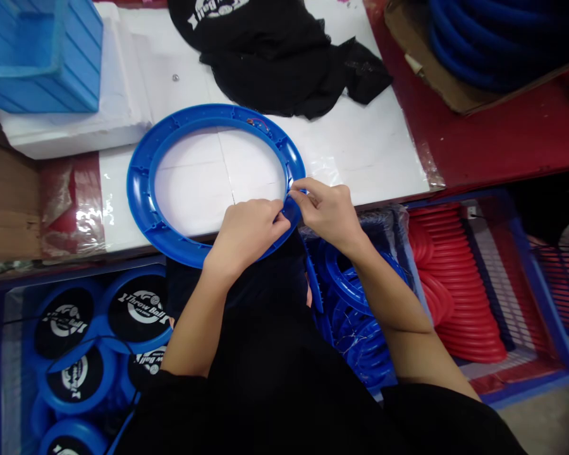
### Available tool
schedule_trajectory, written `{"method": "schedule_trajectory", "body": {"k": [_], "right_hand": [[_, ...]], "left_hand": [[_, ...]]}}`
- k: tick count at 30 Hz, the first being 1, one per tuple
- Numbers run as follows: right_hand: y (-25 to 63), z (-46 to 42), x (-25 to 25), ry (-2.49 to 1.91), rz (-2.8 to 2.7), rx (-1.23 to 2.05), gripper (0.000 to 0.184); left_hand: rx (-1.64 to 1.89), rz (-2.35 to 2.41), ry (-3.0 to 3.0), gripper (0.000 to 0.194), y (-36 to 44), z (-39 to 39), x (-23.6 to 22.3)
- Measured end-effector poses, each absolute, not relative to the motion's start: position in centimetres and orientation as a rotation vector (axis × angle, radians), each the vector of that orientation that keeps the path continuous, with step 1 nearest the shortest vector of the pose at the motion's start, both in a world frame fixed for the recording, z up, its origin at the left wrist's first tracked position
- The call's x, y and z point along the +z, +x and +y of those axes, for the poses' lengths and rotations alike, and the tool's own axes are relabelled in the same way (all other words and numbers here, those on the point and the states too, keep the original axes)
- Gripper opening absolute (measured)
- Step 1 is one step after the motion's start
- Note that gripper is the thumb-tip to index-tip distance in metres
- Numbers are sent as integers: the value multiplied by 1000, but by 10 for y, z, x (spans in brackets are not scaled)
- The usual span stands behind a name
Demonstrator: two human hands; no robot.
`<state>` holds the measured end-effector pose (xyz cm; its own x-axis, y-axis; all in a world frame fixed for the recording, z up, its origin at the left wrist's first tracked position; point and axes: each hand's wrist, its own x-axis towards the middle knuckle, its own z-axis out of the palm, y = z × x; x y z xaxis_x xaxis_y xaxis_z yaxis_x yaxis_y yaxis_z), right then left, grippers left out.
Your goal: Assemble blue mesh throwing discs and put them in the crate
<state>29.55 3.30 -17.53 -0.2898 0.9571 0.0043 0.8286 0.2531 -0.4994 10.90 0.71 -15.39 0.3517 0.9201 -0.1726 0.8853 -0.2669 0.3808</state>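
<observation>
A large blue plastic ring (pixel 145 170) lies flat on the white table top (pixel 374 151), hollow side up. Both hands meet at its near right rim. My left hand (pixel 246 230) is closed, its thumb and fingers pinching the rim. My right hand (pixel 327 208) is closed too, its fingertips pinching the same spot from the right. What sits between the fingertips beyond the rim is too small to make out. A small reddish wire bit (pixel 255 121) shows at the ring's far edge.
Black printed fabric (pixel 275 57) lies at the table's back. A blue crate (pixel 38 54) stands back left. A bin of finished blue discs marked "Throw Ball" (pixel 137 309) sits lower left, blue rings (pixel 355 316) below, red rings (pixel 455 284) right, and a cardboard box (pixel 436 69) top right.
</observation>
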Motion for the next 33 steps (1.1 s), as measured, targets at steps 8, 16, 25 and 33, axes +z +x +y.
{"method": "schedule_trajectory", "body": {"k": [8,16,25,33], "right_hand": [[301,70,-123,-1371,-2851,416,27],[270,77,-80,-1117,-3384,71,25],[271,81,-92,-1386,-3172,450,28],[272,44,-105,-1627,-3006,331,34]], "left_hand": [[87,1597,2219,32,110,7,-152],[158,1575,2207,29,108,6,-156],[196,1554,2207,29,107,7,-159],[158,1560,2213,30,108,7,-157]]}}
